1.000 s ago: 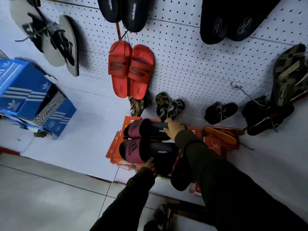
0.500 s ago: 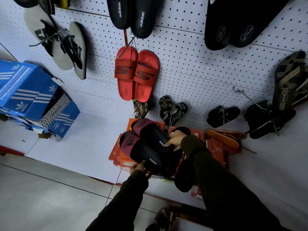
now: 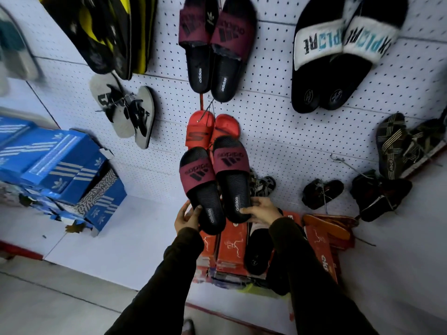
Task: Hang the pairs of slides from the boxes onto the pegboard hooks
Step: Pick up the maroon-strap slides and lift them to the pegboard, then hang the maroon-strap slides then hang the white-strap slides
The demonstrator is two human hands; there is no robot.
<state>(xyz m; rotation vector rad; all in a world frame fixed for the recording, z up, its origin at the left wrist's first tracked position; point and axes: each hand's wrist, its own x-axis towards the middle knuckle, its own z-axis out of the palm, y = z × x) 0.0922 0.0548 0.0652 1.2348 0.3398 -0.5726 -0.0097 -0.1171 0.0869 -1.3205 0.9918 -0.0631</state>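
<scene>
I hold a pair of black adidas slides with maroon straps upright in front of the white pegboard (image 3: 278, 131). My left hand (image 3: 187, 217) grips the heel of the left slide (image 3: 200, 189). My right hand (image 3: 262, 210) grips the heel of the right slide (image 3: 232, 175). The toes of both slides overlap a red pair (image 3: 212, 129) that hangs on the board. A bare wire hook (image 3: 343, 163) sticks out of the pegboard to the right. Orange shoe boxes (image 3: 232, 245) lie below my hands, with a black slide (image 3: 257, 250) resting among them.
Another maroon adidas pair (image 3: 215, 49) hangs above, a black and white pair (image 3: 338, 56) upper right, grey flip-flops (image 3: 128, 112) left, striped sandals (image 3: 396, 146) far right. Small dark sandals (image 3: 321, 192) hang low. Blue adidas boxes (image 3: 55, 165) are stacked on the left shelf.
Both hands have lifted the maroon-strapped slides up off the orange boxes and turned them upright against the pegboard. The view has tilted upward, showing more hung pairs.
</scene>
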